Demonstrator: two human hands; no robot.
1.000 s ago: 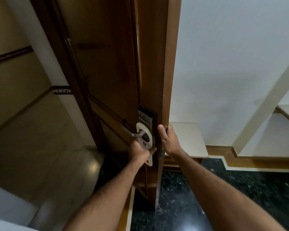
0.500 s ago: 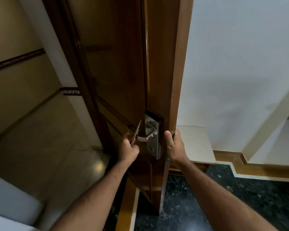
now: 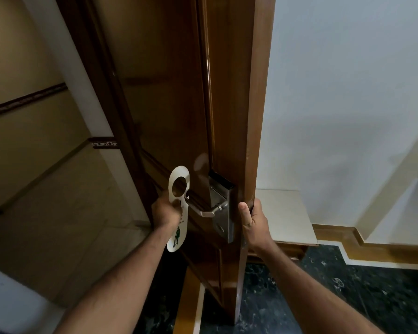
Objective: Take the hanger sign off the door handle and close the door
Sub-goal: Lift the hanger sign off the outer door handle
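The left hand [image 3: 167, 210] was closed around the middle of the white hanger sign [image 3: 177, 208] and held it upright, free of the door handle [image 3: 204, 209] — the sign stood just at 9 o'clock from the metal lever, its round hole empty. The right hand [image 3: 252, 219] was gripping the edge of the wooden door [image 3: 169, 92], at 3 o'clock from the lock plate [image 3: 223, 213]. The door was open — a dark stone floor [image 3: 348, 297] lay below.
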